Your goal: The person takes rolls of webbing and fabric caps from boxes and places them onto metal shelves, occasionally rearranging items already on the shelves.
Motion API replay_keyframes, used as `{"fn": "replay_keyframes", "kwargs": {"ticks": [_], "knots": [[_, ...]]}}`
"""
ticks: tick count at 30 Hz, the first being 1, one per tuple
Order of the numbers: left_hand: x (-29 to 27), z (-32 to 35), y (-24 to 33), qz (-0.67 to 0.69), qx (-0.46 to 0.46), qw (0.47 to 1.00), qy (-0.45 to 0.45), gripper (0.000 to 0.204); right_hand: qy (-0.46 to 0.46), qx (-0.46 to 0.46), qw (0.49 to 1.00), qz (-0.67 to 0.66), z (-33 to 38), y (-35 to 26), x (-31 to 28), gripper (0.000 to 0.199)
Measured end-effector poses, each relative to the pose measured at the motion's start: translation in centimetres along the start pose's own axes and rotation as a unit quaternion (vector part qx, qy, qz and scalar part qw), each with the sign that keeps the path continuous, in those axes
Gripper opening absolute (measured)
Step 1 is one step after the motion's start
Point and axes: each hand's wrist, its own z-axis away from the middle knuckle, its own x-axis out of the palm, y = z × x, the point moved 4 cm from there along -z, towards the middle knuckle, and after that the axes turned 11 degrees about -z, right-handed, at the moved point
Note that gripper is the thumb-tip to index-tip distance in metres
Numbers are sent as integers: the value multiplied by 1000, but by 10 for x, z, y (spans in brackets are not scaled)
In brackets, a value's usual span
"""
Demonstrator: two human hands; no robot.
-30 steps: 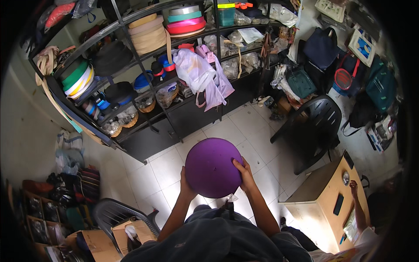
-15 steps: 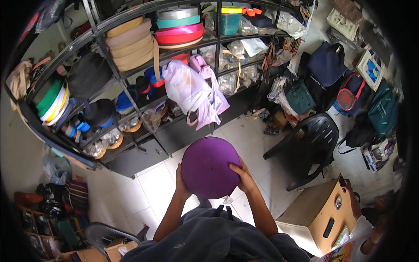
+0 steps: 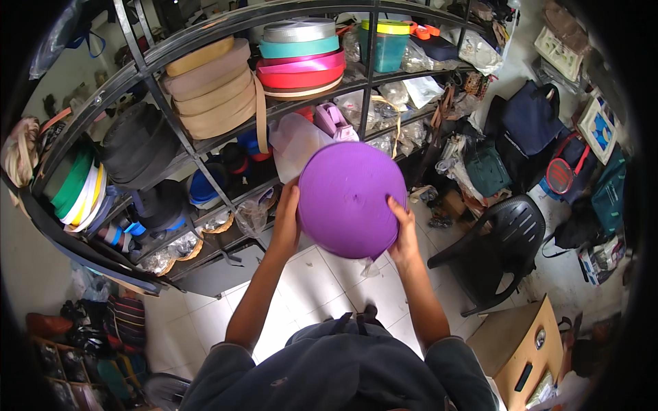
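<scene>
— Both hands, left [image 3: 286, 218] & right [image 3: 404, 231], we've got 'em clamped on the purple webbing roll [image 3: 351, 198].
— Where's it at?
— Chest-high, in front of the black shelf rack [image 3: 164, 103], above the tiled floor [image 3: 329, 281].

Part of the dark metal shelf rack [image 3: 205, 168] and its clear plastic bags [image 3: 384, 137] is hidden behind the round purple webbing roll [image 3: 349, 198], while the brown cardboard box [image 3: 528, 349] is cut off at the lower rim.

- Left hand [image 3: 286, 222] and right hand [image 3: 404, 229] clasp a big purple roll [image 3: 351, 198] — probably webbing tape.
- Behind it: a black shelf rack [image 3: 199, 171] stacked with coloured rolls [image 3: 299, 58].
- Black plastic chair [image 3: 504, 243] to the right.
</scene>
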Motion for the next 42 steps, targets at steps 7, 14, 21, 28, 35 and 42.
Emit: {"fn": "replay_keyframes", "kwargs": {"ticks": [7, 14, 21, 28, 35, 42], "knots": [[15, -71, 72, -88, 126, 987, -48, 70, -67, 59, 992, -89, -98, -43, 68, 37], [22, -154, 127, -167, 219, 961, -21, 79, -149, 0, 984, -94, -201, -100, 126, 29], [2, -151, 117, -217, 304, 917, 137, 72, -213, 163, 955, -124, -241, -74, 147, 31], [-61, -67, 108, -240, 277, 870, 330, 89, -307, 291, 902, -89, -209, -1, 199, 44], [-135, 24, 134, -263, 268, 822, 427, 95, -417, 372, 826, -66, -147, 96, 266, 59], [-222, 95, 159, -287, 256, 814, 434, 98, -403, 405, 817, -70, -84, 183, 318, 54]]}}
